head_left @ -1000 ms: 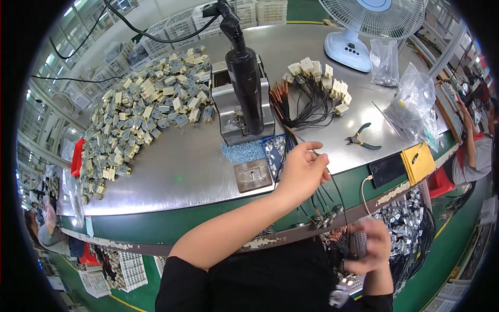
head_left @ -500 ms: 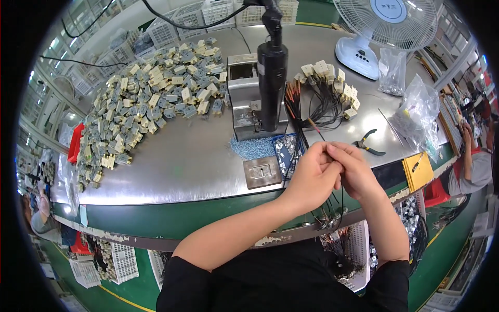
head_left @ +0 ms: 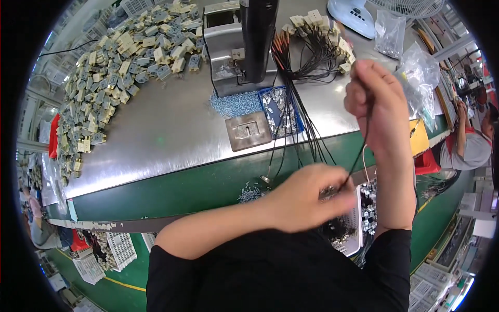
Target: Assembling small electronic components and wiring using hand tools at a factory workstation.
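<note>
A thin black wire (head_left: 360, 157) runs between my two hands. My right hand (head_left: 382, 104) is raised over the right side of the bench, its fingers curled round the wire's upper part. Lower and nearer to me, my left hand (head_left: 312, 200) pinches the wire between thumb and fingers, somewhat blurred. The wire's ends are hidden. A bundle of black wires (head_left: 299, 96) with orange-red tips lies beyond my hands and hangs over the bench edge. It leads toward cream blocks (head_left: 314, 20) at the back.
Left of the wires are a blue tray (head_left: 300, 124) of small metal parts, a metal plate (head_left: 248, 132), blue screws (head_left: 236, 105) and a machine with a black column (head_left: 257, 47). Cream and grey blocks (head_left: 125, 57) heap at left. A fan (head_left: 353, 15) stands back right; a white basket (head_left: 355, 236) sits below.
My hands have come apart: the right rose up and away, the left dropped nearer to me, with the wire stretched between them. The view has shifted, and the pliers no longer show.
</note>
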Tool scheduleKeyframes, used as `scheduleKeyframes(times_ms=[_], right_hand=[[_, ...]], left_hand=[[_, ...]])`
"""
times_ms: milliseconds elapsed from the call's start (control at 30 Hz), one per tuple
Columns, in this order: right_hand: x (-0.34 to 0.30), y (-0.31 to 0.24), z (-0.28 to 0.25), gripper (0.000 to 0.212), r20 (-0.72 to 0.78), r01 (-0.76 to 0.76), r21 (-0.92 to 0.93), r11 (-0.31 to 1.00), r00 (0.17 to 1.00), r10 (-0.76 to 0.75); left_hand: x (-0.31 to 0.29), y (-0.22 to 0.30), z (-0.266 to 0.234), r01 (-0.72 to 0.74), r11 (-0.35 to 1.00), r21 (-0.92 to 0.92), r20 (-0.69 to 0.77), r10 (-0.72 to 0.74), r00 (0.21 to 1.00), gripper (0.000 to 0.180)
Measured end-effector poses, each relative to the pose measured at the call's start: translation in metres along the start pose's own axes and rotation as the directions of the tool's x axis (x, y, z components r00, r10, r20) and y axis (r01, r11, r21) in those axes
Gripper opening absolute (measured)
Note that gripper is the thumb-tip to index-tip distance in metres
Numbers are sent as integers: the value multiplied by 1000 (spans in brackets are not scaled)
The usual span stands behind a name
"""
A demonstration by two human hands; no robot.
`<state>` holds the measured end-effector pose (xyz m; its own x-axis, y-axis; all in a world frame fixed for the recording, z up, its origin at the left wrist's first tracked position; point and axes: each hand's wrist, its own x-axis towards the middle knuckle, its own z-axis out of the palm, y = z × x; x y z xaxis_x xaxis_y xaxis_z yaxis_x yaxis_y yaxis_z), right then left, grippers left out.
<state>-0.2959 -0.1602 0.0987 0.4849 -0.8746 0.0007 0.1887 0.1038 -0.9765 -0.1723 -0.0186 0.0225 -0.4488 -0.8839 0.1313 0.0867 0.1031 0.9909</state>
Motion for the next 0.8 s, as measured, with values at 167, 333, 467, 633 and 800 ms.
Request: scheduleKeyframes(times_ms=[167, 333, 467, 633, 800], right_hand=[[20, -1, -19, 20, -81, -7, 0, 1000, 997, 7], [45, 47, -33, 23, -47, -30, -652, 758, 999, 0], [48, 83, -22, 26, 172, 237, -863, 446, 968, -183], [39, 93, -6, 23, 155, 182, -951, 251, 980, -123], [40, 102, -1, 24, 146, 136, -978, 159, 988, 55]], left_hand=[[-44, 1, 29, 196, 977, -85, 109, -186, 976, 36], [-77, 13, 31, 349, 905, -242, 195, -307, 932, 29], [-111, 20, 9, 362, 932, -10, -74, -362, 929, 47], [-140, 45, -30, 385, 836, 390, -148, -355, 923, 44], [-138, 56, -49, 435, 708, 556, -183, -406, 896, 34]])
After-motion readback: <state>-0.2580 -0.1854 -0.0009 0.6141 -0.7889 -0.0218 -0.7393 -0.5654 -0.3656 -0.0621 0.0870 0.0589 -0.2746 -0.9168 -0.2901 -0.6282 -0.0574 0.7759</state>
